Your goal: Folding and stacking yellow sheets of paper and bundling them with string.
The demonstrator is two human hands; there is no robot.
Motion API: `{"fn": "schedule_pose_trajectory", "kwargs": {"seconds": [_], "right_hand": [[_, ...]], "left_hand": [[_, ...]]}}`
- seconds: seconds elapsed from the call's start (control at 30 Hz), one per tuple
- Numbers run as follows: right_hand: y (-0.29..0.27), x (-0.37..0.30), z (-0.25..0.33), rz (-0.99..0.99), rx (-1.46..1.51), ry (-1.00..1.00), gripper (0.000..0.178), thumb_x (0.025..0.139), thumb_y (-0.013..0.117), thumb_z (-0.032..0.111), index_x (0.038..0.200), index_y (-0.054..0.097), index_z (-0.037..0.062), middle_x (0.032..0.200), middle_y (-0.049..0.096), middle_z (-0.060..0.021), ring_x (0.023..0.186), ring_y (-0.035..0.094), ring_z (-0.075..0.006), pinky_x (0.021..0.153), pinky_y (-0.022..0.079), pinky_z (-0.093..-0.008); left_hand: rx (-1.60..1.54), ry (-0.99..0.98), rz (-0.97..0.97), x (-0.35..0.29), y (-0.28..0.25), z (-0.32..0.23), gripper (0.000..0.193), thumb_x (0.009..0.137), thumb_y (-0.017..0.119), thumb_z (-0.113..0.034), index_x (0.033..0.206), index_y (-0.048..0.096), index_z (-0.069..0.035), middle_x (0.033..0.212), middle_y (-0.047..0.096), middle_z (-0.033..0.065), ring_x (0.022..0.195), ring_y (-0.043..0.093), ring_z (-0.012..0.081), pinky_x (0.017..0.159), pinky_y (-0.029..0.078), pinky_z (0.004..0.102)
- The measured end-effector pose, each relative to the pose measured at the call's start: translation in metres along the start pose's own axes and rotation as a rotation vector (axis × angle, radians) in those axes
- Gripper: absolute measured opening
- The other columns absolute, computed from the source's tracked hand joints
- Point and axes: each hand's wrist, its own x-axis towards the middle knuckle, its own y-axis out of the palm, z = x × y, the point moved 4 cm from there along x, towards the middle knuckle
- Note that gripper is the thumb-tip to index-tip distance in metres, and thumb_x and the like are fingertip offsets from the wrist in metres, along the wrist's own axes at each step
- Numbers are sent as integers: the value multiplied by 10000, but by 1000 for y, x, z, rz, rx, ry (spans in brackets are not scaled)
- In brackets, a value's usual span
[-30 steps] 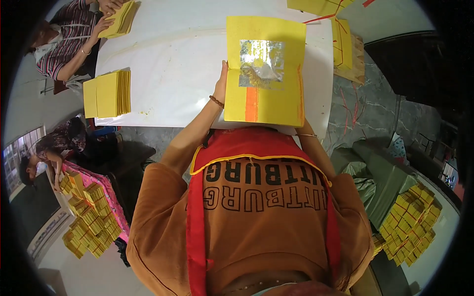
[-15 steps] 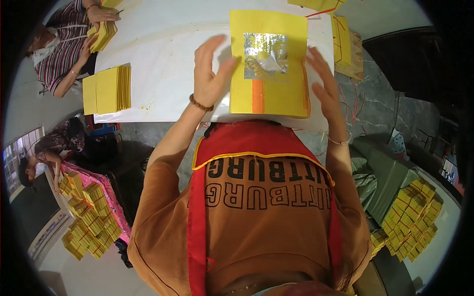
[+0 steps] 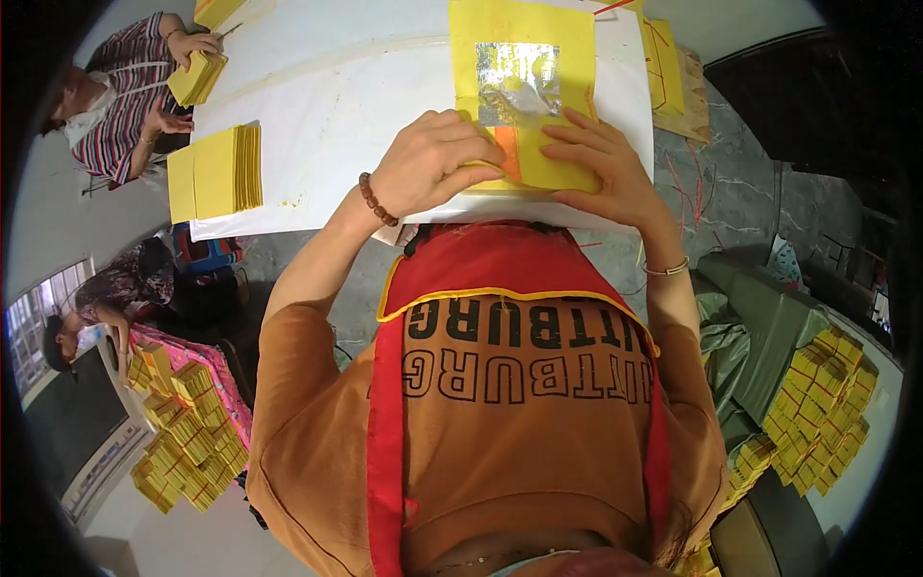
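A stack of yellow paper sheets (image 3: 524, 24) lies at the table's near edge. Its top sheet carries a silver foil square (image 3: 519, 82) and an orange strip. My left hand (image 3: 437, 163) is closed on the near left edge, fingers curled over the top and thumb along the near side. On the near right corner, my right hand (image 3: 606, 168) grips too, its fingers spread across the top and its thumb at the near edge. Between the hands the near edge of the paper bends up a little. How many sheets are lifted is hidden.
The white table (image 3: 336, 115) bears another yellow paper stack (image 3: 216, 173) at left. Across the left corner a person in stripes (image 3: 135, 91) handles yellow paper. Yellow bundles (image 3: 663, 77) lie beyond the right edge; more bundles (image 3: 822, 413) are piled at lower right.
Both hands came in from beside the stack and closed on its near edge. The near part of the paper is now bent. The striped person's lower hand moved off the bundle.
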Motion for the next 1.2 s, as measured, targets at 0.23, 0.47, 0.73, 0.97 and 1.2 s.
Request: {"fn": "schedule_pose_trajectory", "kwargs": {"seconds": [0.23, 0.47, 0.73, 0.97, 1.2], "right_hand": [[6, -3, -3, -42, 69, 2, 426, 725, 722, 307, 1108, 633, 144, 1267, 556, -31, 1281, 403, -285, 1031, 318, -435], [4, -4, 6, -29, -17, -1, 450, 735, 716, 355, 1132, 621, 165, 1280, 545, -17, 1298, 382, -275, 1023, 322, -428], [13, -13, 14, -52, -294, 73, 475, 815, 625, 408, 1235, 554, 198, 1346, 479, 11, 1314, 344, -281, 1015, 251, -593], [7, -10, 5, 8, -132, 62, 443, 846, 577, 433, 1218, 583, 194, 1321, 508, -15, 1314, 342, -293, 1023, 276, -518], [7, -10, 6, -9, -98, 54, 419, 846, 585, 421, 1192, 604, 187, 1313, 518, -24, 1310, 350, -304, 1024, 291, -481]], "left_hand": [[-15, -4, -63, -2, 1, 1, 149, 847, 603, -197, 813, 634, -56, 746, 591, 73, 729, 564, 248, 648, 463, 341], [60, -96, -226, -8, 5, 3, 128, 830, 625, -156, 807, 628, -30, 705, 580, 94, 645, 558, 260, 575, 449, 335], [82, -135, -310, -12, 10, 0, 134, 825, 624, -178, 783, 631, -51, 716, 583, 77, 652, 549, 257, 572, 438, 335], [58, -51, -123, -8, 0, -5, 116, 818, 616, -150, 792, 635, -38, 784, 603, 75, 758, 564, 258, 646, 456, 340], [-8, -51, -81, -6, 1, 0, 86, 796, 613, -112, 766, 625, -31, 755, 599, 79, 715, 577, 242, 615, 472, 329]]}}
